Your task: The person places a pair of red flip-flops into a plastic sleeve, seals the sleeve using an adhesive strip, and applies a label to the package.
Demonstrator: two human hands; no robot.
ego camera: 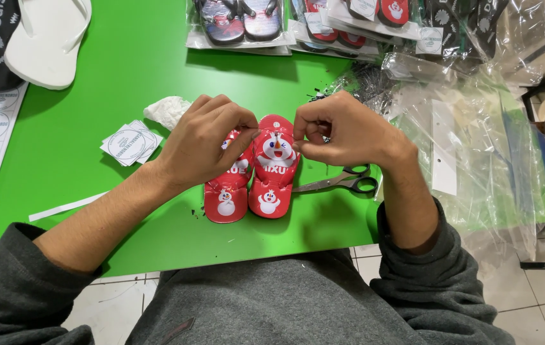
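Grey sleeves frame the near table edge, and both hands meet over a pair of small red sandals (250,172) lying side by side on the green table (125,76), toes toward the far edge, heels close to the near one. Curled over the left sandal, the left hand (205,144) has its fingertips pinched together near the toe end of the right one; what it pinches is too small to tell. Opposite it, the right hand (343,131) is also closed into a pinch just above that toe, fingers tucked under. Scissors (343,181) lie just right of the sandals, touching or nearly so. Round stickers (130,143) and a crumpled white wad (167,110) sit left of the hands. Bagged sandals (298,22) line the far edge, loose clear bags (464,140) cover the right side, and larger white soles (42,38) rest at the far left corner. These sandals look light, soft and bendable, probably foam with a glossy printed top; gripping the sole edges seems safest.
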